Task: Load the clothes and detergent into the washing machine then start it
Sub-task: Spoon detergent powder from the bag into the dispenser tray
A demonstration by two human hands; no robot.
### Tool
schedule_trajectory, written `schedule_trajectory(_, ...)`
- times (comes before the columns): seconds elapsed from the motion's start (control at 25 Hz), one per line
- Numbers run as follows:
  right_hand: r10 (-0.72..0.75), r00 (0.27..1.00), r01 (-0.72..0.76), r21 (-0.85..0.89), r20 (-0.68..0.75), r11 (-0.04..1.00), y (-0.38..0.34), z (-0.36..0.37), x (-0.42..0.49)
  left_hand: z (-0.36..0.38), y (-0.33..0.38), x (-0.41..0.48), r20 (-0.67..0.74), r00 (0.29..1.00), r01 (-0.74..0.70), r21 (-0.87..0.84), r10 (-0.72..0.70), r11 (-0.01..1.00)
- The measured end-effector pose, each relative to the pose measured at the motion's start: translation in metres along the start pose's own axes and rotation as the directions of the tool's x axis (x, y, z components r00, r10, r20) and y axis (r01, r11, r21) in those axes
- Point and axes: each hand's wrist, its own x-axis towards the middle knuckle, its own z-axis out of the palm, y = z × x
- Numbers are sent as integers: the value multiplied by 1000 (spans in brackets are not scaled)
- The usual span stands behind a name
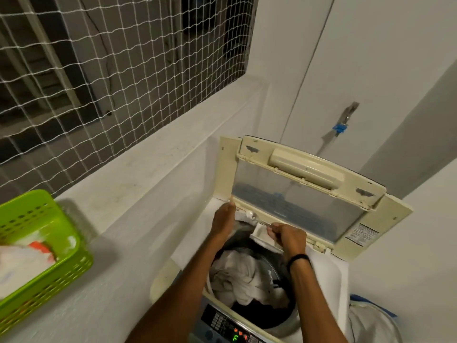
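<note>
Fingers are nowhere near the basket (47, 246) at far left, which sits on the ledge (138, 184) well apart from the machine (329, 271) with pale cloth in it. That cloth is soft and light; in my judgement a loose handful taken from the top would lift it out easily.

Next comes the left hand (223, 219), its back to the camera. Its fingers (230, 206) lie close together and reach to the lower left corner of the raised lid (309, 194). Whether they pinch the corner or only touch it I cannot tell.

Below and between the forearms, white clothes (237, 276) lie crumpled in the drum, already loaded. They look limp and would sag around any grip.

The right hand (288, 237), with a dark band (299, 259) on the wrist, has its fingers (270, 231) curled tight. They seem to pinch the front edge of the small white drawer (259, 232) at the rear rim, just under the lid. I take this for the detergent drawer: thin, stiff plastic, light, best pulled straight by its front lip, since a skewed tug may jam it. No detergent is visible.

The lid stands folded upward, rigid and hinged; its long handle bar near the top is probably the safest hold for closing. At the near edge the panel (230, 328) shows lit digits.
</note>
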Motion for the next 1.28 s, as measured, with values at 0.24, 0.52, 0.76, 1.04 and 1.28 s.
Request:
schedule_trajectory(0.24,49,943,-114,182,329,977,-26,66,-50,-89,43,-53,-328,902,-304,-24,279,953)
schedule_trajectory(0.52,-33,714,-62,110,700,992,-62,147,-149,-203,86,-180,-665,607,-638,-82,435,765)
schedule_trajectory(0.76,-162,523,275,14,837,961,-58,218,-240,-298,51,-262,-906,228,-451,226,357,863)
schedule_trajectory(1.04,-306,287,943,-212,908,255,-30,282,-302,-359,-18,-273,-814,579,371,308,41,876)
schedule_trajectory(1.28,-109,357,886,-300,928,353,-23,309,-318,-356,-13,-262,-864,499,409,304,68,861)
